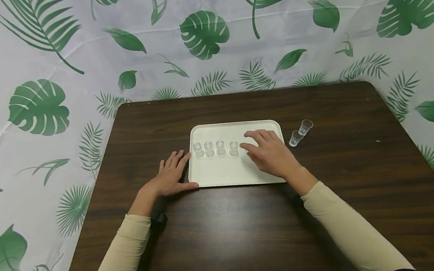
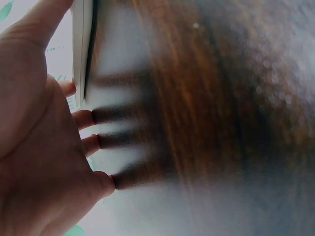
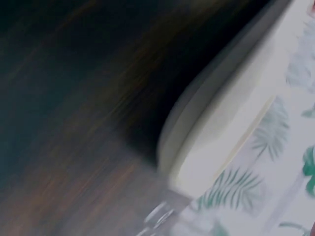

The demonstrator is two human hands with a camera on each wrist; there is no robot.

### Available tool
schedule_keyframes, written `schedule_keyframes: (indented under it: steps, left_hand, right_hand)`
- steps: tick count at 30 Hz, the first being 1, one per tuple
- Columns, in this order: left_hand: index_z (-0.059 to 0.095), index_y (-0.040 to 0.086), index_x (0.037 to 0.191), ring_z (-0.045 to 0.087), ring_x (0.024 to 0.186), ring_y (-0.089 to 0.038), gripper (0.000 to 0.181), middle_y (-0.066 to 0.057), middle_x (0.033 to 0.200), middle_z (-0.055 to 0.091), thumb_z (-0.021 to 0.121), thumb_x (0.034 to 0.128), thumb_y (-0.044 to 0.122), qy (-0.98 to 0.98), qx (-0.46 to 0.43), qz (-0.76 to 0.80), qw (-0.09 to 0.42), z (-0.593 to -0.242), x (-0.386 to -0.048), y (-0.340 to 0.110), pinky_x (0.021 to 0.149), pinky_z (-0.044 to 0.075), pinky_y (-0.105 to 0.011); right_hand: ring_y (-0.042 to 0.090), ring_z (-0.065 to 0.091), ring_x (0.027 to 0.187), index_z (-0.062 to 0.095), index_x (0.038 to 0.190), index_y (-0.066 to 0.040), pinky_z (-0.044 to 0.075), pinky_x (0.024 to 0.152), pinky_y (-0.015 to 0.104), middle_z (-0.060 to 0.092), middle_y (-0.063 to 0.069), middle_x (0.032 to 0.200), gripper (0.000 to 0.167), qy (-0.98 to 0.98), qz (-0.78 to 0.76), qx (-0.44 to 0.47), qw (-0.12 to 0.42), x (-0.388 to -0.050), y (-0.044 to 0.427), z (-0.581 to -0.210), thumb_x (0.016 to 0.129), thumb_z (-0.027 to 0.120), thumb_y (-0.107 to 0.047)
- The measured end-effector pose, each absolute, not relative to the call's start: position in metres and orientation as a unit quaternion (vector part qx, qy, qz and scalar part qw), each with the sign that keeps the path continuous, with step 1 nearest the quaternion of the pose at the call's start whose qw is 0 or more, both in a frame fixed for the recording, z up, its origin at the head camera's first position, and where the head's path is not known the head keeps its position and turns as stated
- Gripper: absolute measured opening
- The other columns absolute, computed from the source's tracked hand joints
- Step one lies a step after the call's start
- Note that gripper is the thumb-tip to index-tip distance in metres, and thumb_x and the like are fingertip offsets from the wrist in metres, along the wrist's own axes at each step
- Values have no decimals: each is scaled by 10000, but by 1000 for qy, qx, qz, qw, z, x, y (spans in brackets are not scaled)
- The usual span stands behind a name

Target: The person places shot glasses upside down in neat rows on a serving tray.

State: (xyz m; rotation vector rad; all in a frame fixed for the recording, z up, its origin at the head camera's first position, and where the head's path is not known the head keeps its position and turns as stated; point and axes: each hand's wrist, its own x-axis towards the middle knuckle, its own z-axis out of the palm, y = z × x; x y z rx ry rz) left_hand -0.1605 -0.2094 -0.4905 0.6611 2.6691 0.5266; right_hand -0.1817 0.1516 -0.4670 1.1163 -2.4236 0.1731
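Observation:
Several small clear shot glasses (image 1: 220, 148) stand in a row, narrow end up, on the left half of a cream tray (image 1: 220, 175). My right hand (image 1: 270, 154) is over the tray's right half. Its thumb and index finger are parted just right of the rightmost glass (image 1: 234, 149) in the row, with nothing visible between them. At the tray's left edge lies my left hand (image 1: 171, 176), fingers spread, thumb at the near left corner. The left wrist view shows that hand's palm (image 2: 34, 128) and fingertips by the tray rim (image 2: 81, 54).
Two more clear shot glasses, one nearer (image 1: 295, 138) and one farther (image 1: 306, 126), stand on the dark wooden table (image 1: 349, 159) right of the tray. Blurred glass (image 3: 160, 216) shows past the tray corner in the right wrist view. A leaf-patterned cloth (image 1: 149, 55) hangs behind.

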Motion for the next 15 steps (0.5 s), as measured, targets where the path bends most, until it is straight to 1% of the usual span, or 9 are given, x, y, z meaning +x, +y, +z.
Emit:
schedule_keyframes:
  steps: [4, 8, 11, 15]
  left_hand:
    - [90, 114, 1587, -14, 1476, -400, 1071, -200, 1618, 52, 630, 843, 663, 939, 232, 184, 173, -491, -160, -209, 1083, 31, -696]
    - [91, 120, 1588, -17, 1479, -391, 1075, -192, 1621, 50, 635, 838, 663, 939, 231, 186, 174, -490, -160, -208, 1090, 26, -687]
    - [97, 118, 1587, -9, 1477, -397, 1073, -197, 1619, 58, 637, 837, 663, 939, 232, 187, 170, -490, -160, -209, 1088, 23, -689]
    - [94, 121, 1588, -9, 1478, -394, 1074, -193, 1620, 57, 637, 837, 664, 939, 231, 186, 172, -490, -160, -209, 1094, 20, -681]
  right_hand:
    - [374, 508, 1117, 679, 1197, -128, 423, 870, 548, 542, 161, 1277, 335, -884, 115, 370, 261, -181, 175, -464, 866, 724, -160]
    - [396, 519, 986, 694, 1175, -72, 383, 822, 555, 556, 202, 1228, 337, -879, 199, 301, 310, -183, 206, -465, 842, 731, -107]
    - [400, 488, 944, 701, 1157, -34, 355, 806, 513, 558, 213, 1194, 324, -871, 275, 220, 343, -184, 231, -470, 834, 716, -50]
    - [344, 451, 1016, 676, 1200, -29, 341, 778, 413, 525, 200, 1189, 364, -863, 354, 95, 347, -184, 258, -480, 837, 694, -15]
